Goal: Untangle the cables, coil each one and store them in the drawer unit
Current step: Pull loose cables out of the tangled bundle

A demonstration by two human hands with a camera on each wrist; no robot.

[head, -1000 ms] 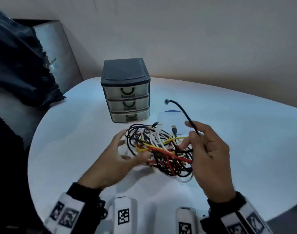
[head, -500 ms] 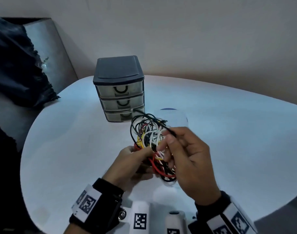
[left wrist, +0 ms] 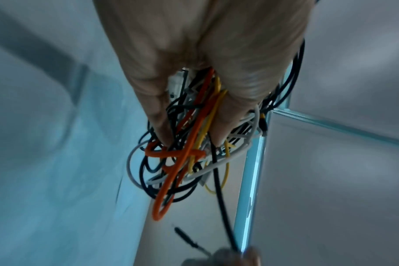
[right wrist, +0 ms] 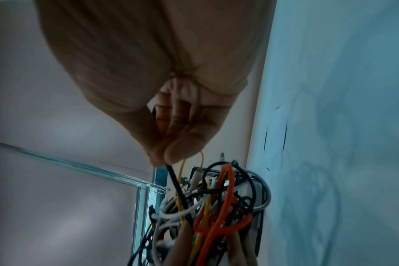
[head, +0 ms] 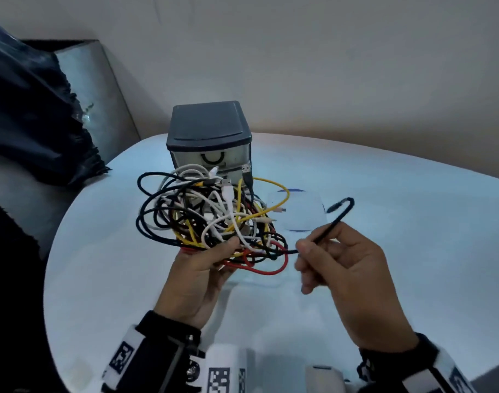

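Observation:
A tangle of black, white, yellow and red cables (head: 214, 217) is lifted above the white table (head: 398, 222). My left hand (head: 203, 268) grips the tangle from below, fingers curled through it (left wrist: 194, 126). My right hand (head: 342, 268) pinches one black cable (head: 327, 225) between thumb and forefinger, its plug end curving up to the right; the same pinch shows in the right wrist view (right wrist: 171, 162). The dark-topped drawer unit (head: 208, 131) stands behind the tangle, its top drawer closed; the lower drawers are hidden by cables.
A clear round pad with a blue edge (head: 299, 214) lies on the table right of the tangle. A dark cloth (head: 30, 123) hangs over a grey seat at the left. The table's round edge runs along the left and front.
The left hand has raised the tangle higher and spread it in front of the drawer unit. The right hand has drawn the black cable end out to the right.

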